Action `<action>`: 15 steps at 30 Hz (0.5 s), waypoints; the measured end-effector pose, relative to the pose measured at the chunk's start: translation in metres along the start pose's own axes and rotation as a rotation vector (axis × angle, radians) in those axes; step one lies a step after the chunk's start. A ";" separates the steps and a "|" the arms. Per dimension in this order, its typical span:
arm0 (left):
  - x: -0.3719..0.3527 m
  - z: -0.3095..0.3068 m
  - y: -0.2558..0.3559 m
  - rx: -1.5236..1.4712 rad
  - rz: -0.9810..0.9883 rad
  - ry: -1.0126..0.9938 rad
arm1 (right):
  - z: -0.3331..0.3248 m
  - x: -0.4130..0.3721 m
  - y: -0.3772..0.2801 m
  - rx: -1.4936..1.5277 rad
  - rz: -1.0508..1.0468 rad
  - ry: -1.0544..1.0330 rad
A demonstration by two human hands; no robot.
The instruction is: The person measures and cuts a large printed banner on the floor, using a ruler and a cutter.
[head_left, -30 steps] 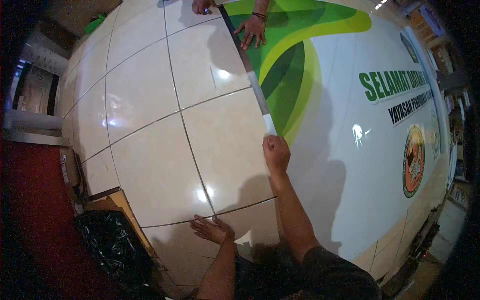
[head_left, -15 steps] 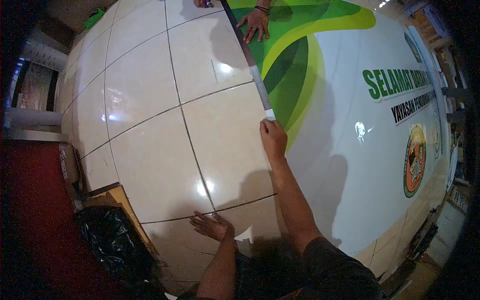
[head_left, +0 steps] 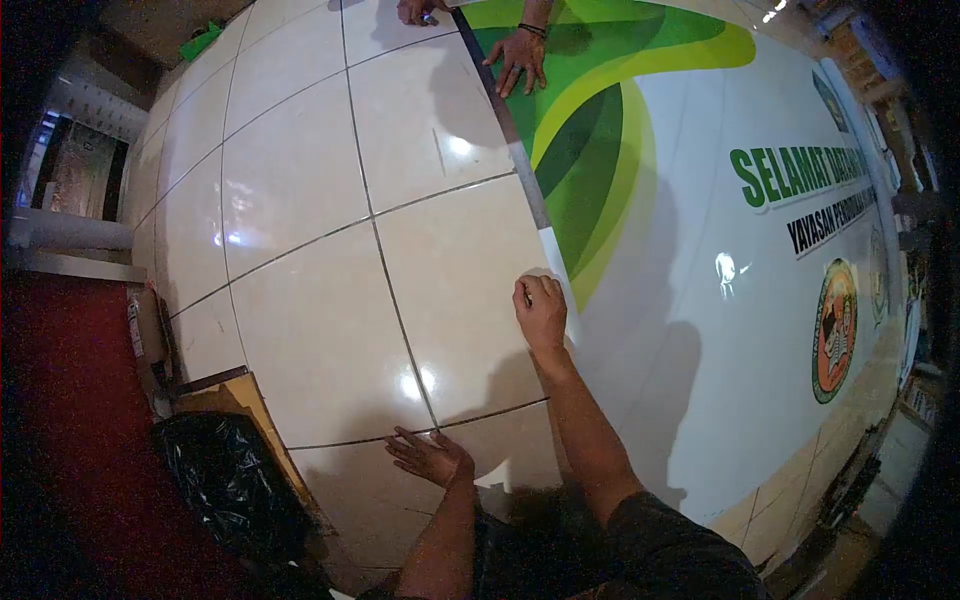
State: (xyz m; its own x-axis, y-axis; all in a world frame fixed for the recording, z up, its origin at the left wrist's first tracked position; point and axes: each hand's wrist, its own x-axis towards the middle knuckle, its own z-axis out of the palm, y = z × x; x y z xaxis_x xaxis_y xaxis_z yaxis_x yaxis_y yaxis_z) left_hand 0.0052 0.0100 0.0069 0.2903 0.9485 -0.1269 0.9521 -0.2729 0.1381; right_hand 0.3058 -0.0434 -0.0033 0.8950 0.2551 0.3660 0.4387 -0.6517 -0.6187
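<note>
A large printed banner [head_left: 740, 330] in white and green lies spread over the tiled floor. My right hand [head_left: 541, 312] is beside the banner's left edge, over the tiles, with its fingers curled in. Whatever is between those fingers is hidden. Just above it, a short white stretch [head_left: 551, 252] of the edge continues the dark grey edge strip [head_left: 520, 160]. My left hand [head_left: 430, 457] rests on a floor tile with its fingers spread, holding nothing.
Another person's hand [head_left: 519, 60] lies flat on the green part of the banner; their other hand [head_left: 415, 12] holds something small. A black plastic bag [head_left: 228, 480] and a wooden board edge [head_left: 262, 410] stand at lower left, near a dark red surface [head_left: 90, 400].
My right hand has moved down along the banner's edge, towards me, and slightly off it onto the tiles. My left hand stays in place. The view has shifted slightly.
</note>
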 end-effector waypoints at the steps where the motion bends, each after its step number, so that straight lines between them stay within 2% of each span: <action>1: 0.000 -0.001 0.001 0.002 -0.007 -0.002 | 0.000 0.001 0.000 0.001 -0.002 0.000; 15: 0.001 -0.003 0.002 0.027 -0.033 -0.036 | 0.000 -0.002 0.000 0.043 0.082 -0.052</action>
State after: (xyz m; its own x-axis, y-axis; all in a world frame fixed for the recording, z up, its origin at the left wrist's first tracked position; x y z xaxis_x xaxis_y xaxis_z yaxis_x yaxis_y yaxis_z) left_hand 0.0074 0.0109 0.0098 0.2616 0.9508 -0.1660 0.9633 -0.2465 0.1064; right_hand 0.3042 -0.0444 -0.0041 0.9305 0.2396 0.2770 0.3658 -0.6412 -0.6746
